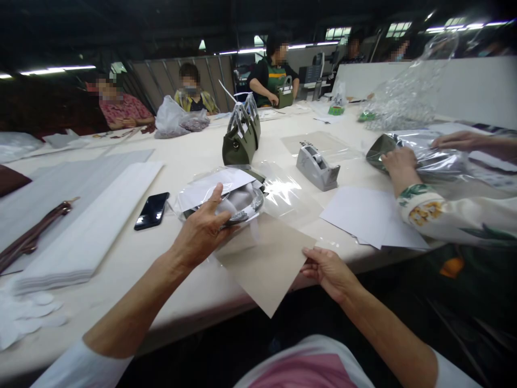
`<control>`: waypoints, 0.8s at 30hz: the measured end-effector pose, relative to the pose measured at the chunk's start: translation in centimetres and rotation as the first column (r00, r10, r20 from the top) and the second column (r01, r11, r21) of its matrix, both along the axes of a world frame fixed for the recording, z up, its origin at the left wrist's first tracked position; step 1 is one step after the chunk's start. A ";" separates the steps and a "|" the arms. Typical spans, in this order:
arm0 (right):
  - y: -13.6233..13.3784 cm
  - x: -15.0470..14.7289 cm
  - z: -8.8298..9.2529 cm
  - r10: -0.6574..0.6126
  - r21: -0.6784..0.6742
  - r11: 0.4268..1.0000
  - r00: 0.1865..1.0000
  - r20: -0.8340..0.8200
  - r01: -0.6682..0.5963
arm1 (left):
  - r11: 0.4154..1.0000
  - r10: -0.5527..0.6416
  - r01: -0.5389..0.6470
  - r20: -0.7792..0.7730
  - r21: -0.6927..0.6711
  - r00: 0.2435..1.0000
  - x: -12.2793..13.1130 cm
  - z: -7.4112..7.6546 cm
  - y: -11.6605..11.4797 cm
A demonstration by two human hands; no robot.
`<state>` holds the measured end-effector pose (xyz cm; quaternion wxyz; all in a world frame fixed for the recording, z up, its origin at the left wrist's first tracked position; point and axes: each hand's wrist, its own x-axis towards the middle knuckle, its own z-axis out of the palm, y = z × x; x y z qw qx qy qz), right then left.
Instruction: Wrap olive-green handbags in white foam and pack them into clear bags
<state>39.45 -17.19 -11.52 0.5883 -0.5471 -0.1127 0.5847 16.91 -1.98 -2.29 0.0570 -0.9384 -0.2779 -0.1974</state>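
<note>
My left hand (204, 229) lies on a plastic-wrapped bundle with its fingers spread. The bundle looks like a dark green handbag (258, 175) with a white sheet (218, 187) and grey-white stuffing (242, 199) on it; much of it is hidden by the sheet and my hand. My right hand (327, 268) pinches the right corner of a beige sheet of card (266, 258), between thumb and fingers. This card slants over the table's front edge, and its upper left side meets the bundle under my left hand. Clear plastic film (288, 188) spreads behind it.
Beyond the bundle stand green handbags (241, 141). A grey tape dispenser (318, 168) and white papers (363, 215) lie to the right, near a co-worker's hands (399, 161) on a plastic-wrapped bag. At left are a phone (152, 210), stacked foam sheets (92, 221) and brown straps (34, 234).
</note>
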 end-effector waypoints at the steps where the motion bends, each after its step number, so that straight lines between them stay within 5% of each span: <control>1: 0.3 -0.3 0.0 -0.025 0.001 1.000 1.000 0.010 0.025 | 1.000 0.005 -0.005 0.001 0.004 1.000 0.0 0.1 0.1; 8: -0.7 -1.0 1.8 -0.157 0.000 0.988 0.985 0.067 0.157 | 1.000 0.024 -0.024 -0.019 0.014 1.000 0.2 0.7 0.1; 13: -1.5 -3.4 3.8 0.032 -0.003 0.999 0.998 0.051 -0.032 | 1.000 0.013 -0.013 -0.033 0.005 0.999 0.5 -0.1 -0.6; 17: -1.0 -4.6 4.3 0.048 -0.049 0.998 0.999 0.006 -0.048 | 1.000 0.001 -0.002 -0.052 -0.004 0.999 0.6 -0.5 -1.1; 24: -0.5 -2.6 4.3 -0.114 -0.049 0.992 0.988 0.102 0.120 | 1.000 -0.015 0.015 -0.039 0.005 0.999 0.7 -0.8 -1.3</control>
